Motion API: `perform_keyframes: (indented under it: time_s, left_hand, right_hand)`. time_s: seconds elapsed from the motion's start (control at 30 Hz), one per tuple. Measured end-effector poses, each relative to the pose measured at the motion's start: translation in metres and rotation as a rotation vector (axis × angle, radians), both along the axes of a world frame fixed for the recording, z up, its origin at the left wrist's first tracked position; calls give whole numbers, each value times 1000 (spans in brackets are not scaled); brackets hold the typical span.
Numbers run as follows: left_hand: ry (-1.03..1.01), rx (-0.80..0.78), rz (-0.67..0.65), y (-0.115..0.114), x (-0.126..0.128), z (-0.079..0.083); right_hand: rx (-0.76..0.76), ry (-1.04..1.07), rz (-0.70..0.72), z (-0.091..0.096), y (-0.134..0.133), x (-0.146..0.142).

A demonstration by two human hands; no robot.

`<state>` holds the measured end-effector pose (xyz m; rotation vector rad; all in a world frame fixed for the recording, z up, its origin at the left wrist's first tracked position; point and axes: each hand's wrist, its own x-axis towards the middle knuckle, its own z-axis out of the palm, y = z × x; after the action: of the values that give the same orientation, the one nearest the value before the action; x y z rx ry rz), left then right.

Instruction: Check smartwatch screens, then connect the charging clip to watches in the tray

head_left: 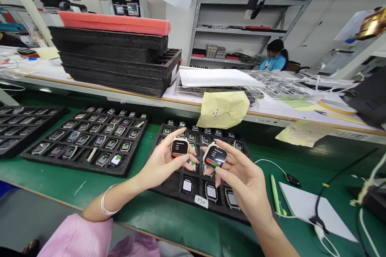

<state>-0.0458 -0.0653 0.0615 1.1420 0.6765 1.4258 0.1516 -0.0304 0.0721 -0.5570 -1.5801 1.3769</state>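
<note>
My left hand (164, 164) is closed around the edges of a smartwatch body (179, 147) with a lit dark screen and a red bar at its lower edge. In my right hand (245, 172), between thumb and fingers, is a second smartwatch body (215, 156), slightly tilted, its screen showing text with red and green near the bottom. Both are strapless and face me, side by side and apart. Beneath them lies a black foam tray (169, 186) with watch bodies in its slots, partly hidden by my hands. A white label (201, 201) reading 030 sits on its front edge.
To the left are another tray of watches (120, 170) and part of a third tray (6, 152). A green pen (274, 192), white paper (316, 213) and cables lie at right. Stacked black foam trays (114, 58) stand on the raised shelf. A person in blue (274, 62) sits beyond.
</note>
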Motion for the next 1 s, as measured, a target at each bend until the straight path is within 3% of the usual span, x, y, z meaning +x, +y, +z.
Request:
perform_keyframes:
  time_s: [0.37,0.53,0.7,0.9,1.0]
  left_hand:
    - [-1,78,2,1,-4,-2]
    - [62,41,86,4,-3,0]
    - [103,36,137,10,-6,-5]
    - [53,55,75,9,-6,-6]
    - [43,44,52,7,-4,-5]
  right_hand:
    - [20,-35,-81,-3,-3,-7]
    - [23,-4,16,-8,1,-4]
    - [0,6,3,-11,2,-3]
    - [1,-35,-69,-11,2,-7]
    - [5,-31,-24,-10,3,-7]
